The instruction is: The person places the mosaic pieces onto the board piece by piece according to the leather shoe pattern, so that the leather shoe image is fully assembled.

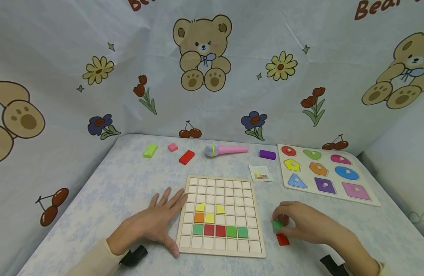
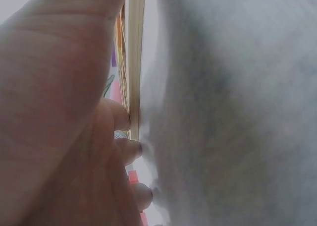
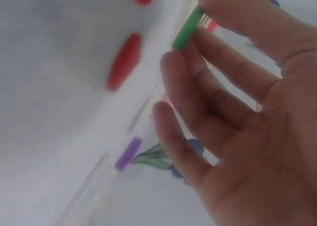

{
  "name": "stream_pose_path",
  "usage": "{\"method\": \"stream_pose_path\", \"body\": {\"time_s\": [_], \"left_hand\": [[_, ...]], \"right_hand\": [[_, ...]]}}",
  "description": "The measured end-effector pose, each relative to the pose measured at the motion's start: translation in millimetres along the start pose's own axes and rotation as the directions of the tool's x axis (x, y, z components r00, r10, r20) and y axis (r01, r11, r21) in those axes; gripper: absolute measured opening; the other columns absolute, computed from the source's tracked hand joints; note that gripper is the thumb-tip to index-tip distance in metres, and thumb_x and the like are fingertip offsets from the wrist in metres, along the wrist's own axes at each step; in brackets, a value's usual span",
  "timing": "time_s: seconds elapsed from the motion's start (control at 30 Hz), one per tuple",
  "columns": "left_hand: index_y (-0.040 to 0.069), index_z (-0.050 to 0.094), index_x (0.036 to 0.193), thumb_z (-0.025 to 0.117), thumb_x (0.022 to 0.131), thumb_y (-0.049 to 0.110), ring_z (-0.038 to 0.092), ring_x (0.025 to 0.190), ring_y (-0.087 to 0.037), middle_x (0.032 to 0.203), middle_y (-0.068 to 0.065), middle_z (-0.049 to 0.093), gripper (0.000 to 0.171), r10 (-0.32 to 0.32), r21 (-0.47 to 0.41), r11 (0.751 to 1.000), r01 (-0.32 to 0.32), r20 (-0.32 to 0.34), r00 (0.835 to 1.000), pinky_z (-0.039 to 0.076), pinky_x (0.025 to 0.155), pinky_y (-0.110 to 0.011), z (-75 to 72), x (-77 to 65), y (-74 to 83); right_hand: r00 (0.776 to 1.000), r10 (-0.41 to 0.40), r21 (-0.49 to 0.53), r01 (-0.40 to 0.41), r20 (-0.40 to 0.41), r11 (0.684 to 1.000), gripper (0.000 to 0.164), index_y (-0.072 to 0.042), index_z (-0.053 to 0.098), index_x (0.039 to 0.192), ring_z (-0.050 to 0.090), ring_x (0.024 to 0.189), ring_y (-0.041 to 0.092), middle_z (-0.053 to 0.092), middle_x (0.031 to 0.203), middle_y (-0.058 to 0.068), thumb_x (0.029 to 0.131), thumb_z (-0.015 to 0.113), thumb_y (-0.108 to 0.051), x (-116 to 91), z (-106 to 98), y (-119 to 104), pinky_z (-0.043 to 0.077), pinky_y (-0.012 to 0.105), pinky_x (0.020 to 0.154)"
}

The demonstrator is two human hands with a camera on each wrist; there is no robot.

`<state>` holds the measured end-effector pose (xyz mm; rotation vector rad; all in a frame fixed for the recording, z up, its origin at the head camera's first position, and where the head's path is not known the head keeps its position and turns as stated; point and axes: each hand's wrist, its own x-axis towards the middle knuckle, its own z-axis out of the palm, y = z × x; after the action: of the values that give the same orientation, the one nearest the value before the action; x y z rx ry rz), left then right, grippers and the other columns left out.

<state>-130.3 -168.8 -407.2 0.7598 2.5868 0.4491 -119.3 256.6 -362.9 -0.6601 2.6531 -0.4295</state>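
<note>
My right hand (image 1: pixel 303 222) pinches a green tile (image 3: pixel 188 28) between thumb and fingertips, just over the table to the right of the wooden grid board (image 1: pixel 261 245). Below that hand lies a red tile (image 1: pixel 282 240), and a darker red piece (image 1: pixel 284 219) is partly hidden by the fingers. My left hand (image 1: pixel 151 224) lies flat with spread fingers, its thumb and fingertips touching the board's left edge. Set in the board's cells are two yellow pieces with slanted sides, an orange tile (image 1: pixel 199 217), a yellow square (image 1: pixel 209 218), and a row of green and red tiles.
A small pattern card (image 1: pixel 261 173) lies behind the board's right corner. A shape puzzle board (image 1: pixel 336 194) sits at the right. Along the back are a pink toy microphone (image 1: pixel 232 149), a purple block (image 1: pixel 267 154), a red block (image 1: pixel 187 157), a pink block (image 1: pixel 172 147) and a lime block (image 1: pixel 150 150).
</note>
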Motion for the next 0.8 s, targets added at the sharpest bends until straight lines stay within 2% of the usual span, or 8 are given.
{"method": "stream_pose_path", "body": {"time_s": [0.23,0.53,0.7,0.8], "left_hand": [[0.018,0.007,0.163,0.080,0.051,0.078,-0.009,0.153,-0.045,0.170,-0.006,-0.001,0.147,-0.008,-0.012,1.000,0.008,0.000,1.000,0.000,0.116,-0.071,0.6,-0.9,0.3],[0.018,0.008,0.163,0.080,0.052,0.079,-0.009,0.153,-0.045,0.170,-0.006,-0.001,0.146,-0.007,-0.012,1.000,0.007,-0.001,1.000,0.001,0.116,-0.071,1.6,-0.5,0.1],[0.018,0.008,0.163,0.081,0.051,0.079,-0.009,0.153,-0.045,0.170,-0.006,0.000,0.147,-0.007,-0.010,1.000,0.007,-0.001,1.000,0.000,0.116,-0.070,1.2,-1.2,1.1],[0.018,0.008,0.163,0.080,0.051,0.079,-0.008,0.153,-0.045,0.170,-0.005,0.000,0.147,-0.009,-0.006,1.000,0.009,-0.006,1.000,0.001,0.117,-0.070,1.0,-1.0,1.7]], "right_hand": [[0.989,-0.147,-0.051,0.146,-0.015,0.988,0.017,-0.024,0.072,0.102,0.055,0.079,0.005,0.061,0.090,-0.017,0.087,0.079,-0.027,31.3,-0.7,-36.3,0.050,0.022,0.069],[0.951,-0.307,-0.127,0.308,0.028,0.943,0.013,-0.022,0.070,0.097,0.055,0.078,0.003,0.063,0.089,-0.013,0.089,0.077,-0.029,71.1,6.7,-77.6,0.050,0.022,0.073],[0.929,-0.370,-0.207,0.368,0.031,0.906,0.014,-0.020,0.071,0.098,0.053,0.076,0.000,0.065,0.089,-0.011,0.088,0.078,-0.028,85.2,12.1,-93.8,0.050,0.023,0.075],[0.923,-0.384,-0.254,0.376,0.018,0.891,0.013,-0.020,0.071,0.097,0.054,0.076,0.000,0.066,0.090,-0.011,0.088,0.078,-0.028,91.1,15.8,-99.6,0.051,0.025,0.077]]}}
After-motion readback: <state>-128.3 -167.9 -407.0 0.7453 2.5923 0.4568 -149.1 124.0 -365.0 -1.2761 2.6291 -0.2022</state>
